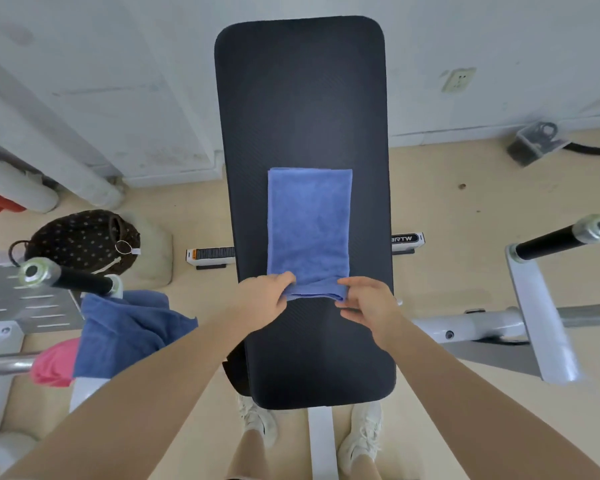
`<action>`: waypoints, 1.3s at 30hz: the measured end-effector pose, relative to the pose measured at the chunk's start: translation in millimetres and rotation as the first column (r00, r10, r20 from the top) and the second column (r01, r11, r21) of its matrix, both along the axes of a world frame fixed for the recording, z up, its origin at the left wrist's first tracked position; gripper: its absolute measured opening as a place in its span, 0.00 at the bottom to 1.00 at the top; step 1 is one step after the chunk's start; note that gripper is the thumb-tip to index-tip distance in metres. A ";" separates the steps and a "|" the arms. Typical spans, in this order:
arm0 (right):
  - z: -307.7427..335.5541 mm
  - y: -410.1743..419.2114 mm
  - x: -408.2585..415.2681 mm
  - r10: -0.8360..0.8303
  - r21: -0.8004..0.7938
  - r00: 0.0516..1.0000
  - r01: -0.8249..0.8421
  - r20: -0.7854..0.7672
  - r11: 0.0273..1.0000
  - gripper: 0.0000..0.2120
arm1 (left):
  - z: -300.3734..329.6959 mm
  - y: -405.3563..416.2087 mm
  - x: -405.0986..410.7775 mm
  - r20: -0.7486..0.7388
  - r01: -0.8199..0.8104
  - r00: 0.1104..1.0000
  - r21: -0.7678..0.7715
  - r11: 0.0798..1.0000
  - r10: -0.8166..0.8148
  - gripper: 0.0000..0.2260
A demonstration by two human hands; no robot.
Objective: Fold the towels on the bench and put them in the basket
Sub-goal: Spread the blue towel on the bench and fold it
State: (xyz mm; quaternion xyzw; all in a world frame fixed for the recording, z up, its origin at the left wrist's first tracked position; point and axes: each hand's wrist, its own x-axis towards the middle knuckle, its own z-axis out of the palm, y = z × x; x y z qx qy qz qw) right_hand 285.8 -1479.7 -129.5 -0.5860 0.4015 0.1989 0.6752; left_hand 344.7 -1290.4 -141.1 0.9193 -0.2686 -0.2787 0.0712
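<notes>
Blue towel, folded into a long strip, lies mid-bench, its near end pinched by left hand and right hand; frame label beside bench reads "BRTW".

1. The near edge of the blue towel is bunched under the left hand and right hand — its layers there cannot be counted
2. The fingertips of both hands are tucked into the cloth, out of sight
3. The basket is partly covered by a bar end, and its inside cannot be made out
4. The darker blue towel and pink cloth are partly behind the left forearm — their full shapes are hidden
5. The worktop hides its own frame
</notes>
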 end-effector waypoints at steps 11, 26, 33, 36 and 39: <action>-14.9 -27.6 15.6 0.267 -0.286 0.922 -0.185 0.281 0.940 0.07 | 6.2 -2.1 27.0 -0.211 -0.458 0.888 -0.475 0.751 0.408 0.04; -45.3 -23.3 114.4 0.311 -0.651 0.923 -0.093 0.228 0.754 0.07 | -15.8 -29.3 109.3 0.107 -0.485 0.813 -0.420 0.767 0.573 0.10; -48.3 -21.2 125.8 0.158 -0.584 0.973 -0.029 0.171 0.811 0.06 | -38.3 -37.3 91.9 0.759 0.273 0.646 -0.137 0.952 -0.076 0.08; -46.7 -23.2 123.5 0.089 -0.587 0.987 0.008 0.137 0.809 0.08 | -44.7 -38.2 78.9 0.593 0.291 0.781 -0.065 0.954 -0.198 0.15; -48.2 -17.7 106.8 0.372 -0.921 0.911 0.024 0.181 0.388 0.12 | -55.3 -30.0 74.7 0.554 0.265 0.807 -0.029 0.964 -0.205 0.25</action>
